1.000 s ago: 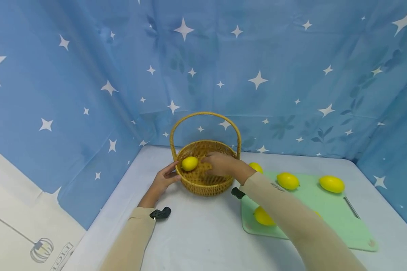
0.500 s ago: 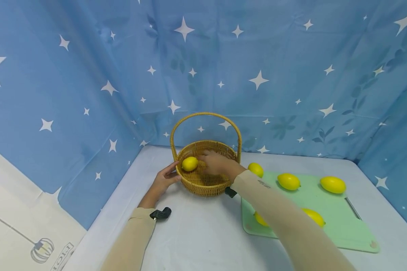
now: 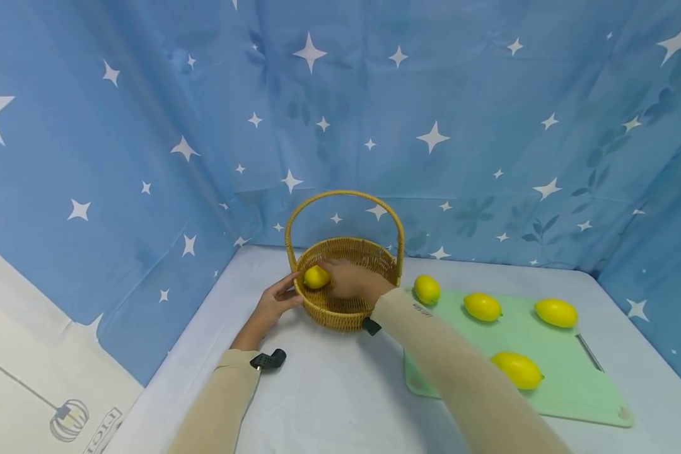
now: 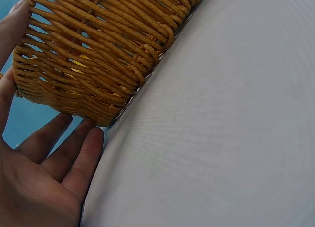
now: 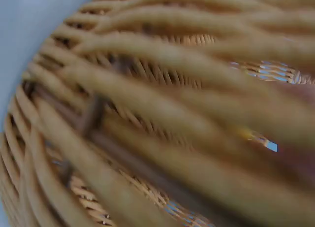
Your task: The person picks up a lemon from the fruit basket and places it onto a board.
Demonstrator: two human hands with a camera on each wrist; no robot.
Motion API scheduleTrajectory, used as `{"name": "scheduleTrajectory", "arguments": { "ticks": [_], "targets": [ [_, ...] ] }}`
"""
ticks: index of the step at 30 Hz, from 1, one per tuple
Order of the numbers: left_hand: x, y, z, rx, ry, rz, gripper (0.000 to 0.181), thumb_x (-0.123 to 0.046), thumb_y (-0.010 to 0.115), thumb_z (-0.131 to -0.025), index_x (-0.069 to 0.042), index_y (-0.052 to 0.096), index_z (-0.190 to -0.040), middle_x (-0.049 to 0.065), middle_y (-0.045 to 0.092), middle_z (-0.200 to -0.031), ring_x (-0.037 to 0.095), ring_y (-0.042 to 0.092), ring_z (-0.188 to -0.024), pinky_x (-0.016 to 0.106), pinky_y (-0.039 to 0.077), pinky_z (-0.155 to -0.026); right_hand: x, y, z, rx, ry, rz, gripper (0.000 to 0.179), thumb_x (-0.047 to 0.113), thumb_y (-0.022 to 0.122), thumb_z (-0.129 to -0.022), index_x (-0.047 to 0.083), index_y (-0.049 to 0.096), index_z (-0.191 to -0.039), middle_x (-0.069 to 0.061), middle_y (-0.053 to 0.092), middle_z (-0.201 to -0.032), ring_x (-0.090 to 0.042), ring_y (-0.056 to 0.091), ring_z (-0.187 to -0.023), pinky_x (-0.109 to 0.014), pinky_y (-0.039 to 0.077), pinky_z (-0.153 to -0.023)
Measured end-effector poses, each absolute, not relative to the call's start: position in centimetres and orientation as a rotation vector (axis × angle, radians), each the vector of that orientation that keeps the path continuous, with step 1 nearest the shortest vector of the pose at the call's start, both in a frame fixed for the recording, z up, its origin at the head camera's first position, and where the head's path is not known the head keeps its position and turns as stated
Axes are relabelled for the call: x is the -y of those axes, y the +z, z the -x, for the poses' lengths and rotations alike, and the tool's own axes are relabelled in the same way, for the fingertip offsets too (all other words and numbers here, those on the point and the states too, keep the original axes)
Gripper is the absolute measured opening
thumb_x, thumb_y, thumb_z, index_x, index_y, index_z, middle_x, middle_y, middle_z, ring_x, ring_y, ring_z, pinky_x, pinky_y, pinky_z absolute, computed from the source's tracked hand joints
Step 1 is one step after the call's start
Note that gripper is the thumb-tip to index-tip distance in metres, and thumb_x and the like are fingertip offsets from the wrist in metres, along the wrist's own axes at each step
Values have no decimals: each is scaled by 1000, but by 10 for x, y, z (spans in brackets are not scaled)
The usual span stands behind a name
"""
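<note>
A woven basket with a tall arched handle stands on the white table. My left hand grips its left rim, and in the left wrist view several fingers rest against the outer weave. Inside the basket, a yellow lemon sits near the left wall. My right hand reaches into the basket from the right, its fingertips right at the lemon's right side. The palm side is hidden, so I cannot tell whether the fingers curl round the lemon. Basket weave fills the blurred right wrist view.
On the right lies a light green cutting board bearing several lemons and a thin metal-looking strip. One lemon is at the board's back left corner. A blue curtain with white stars hangs behind the basket.
My right hand has moved left inside the basket to the lemon, which has turned so that its tip points up. The right forearm has swung left, uncovering lemons on the board. My left hand stays put.
</note>
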State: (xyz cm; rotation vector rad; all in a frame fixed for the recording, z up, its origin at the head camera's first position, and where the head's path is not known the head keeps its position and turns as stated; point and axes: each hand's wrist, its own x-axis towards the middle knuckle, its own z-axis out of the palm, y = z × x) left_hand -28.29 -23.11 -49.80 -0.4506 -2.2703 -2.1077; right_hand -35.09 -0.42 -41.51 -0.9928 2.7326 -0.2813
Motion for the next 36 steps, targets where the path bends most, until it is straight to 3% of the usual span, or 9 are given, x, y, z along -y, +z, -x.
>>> {"name": "scheduleTrajectory", "arguments": {
  "ticks": [13,20,25,32,36],
  "targets": [
    [227,-490,279,2283,-2120,493,65,-9,68,-93,-9,38,-150,17,36,-151,39,43,-130,34,46,-98,6,-421,351,-2698,-386,983,85,26,76,-86,23,27,-156,-2,26,-158,-26,25,-142,-50,29,-111],
    [227,-476,269,2265,-2157,494,65,-6,66,-93,-5,36,-151,21,35,-151,44,40,-130,28,46,-95,7,-416,347,-2684,-426,1055,78,31,78,-83,24,40,-150,-6,35,-153,-26,41,-133,-50,36,-105],
    [228,-472,267,2291,-2134,479,66,-8,67,-93,-5,35,-151,20,35,-151,42,42,-130,29,46,-96,10,-416,341,-2674,-387,1031,67,36,73,-86,24,46,-147,-11,31,-155,-29,41,-133,-48,39,-103],
    [228,-473,266,2321,-2105,463,67,-10,67,-93,-6,34,-152,20,37,-150,40,43,-129,32,46,-97,9,-422,339,-2658,-398,1042,61,33,69,-90,28,46,-147,-6,44,-143,-21,50,-116,-42,43,-97],
    [225,-472,265,2306,-2127,459,66,-8,66,-93,-6,34,-151,21,37,-150,41,42,-130,30,46,-96,8,-426,340,-2650,-399,1080,52,29,62,-95,28,48,-145,-6,47,-142,-22,48,-123,-44,40,-103]
  ]
}}
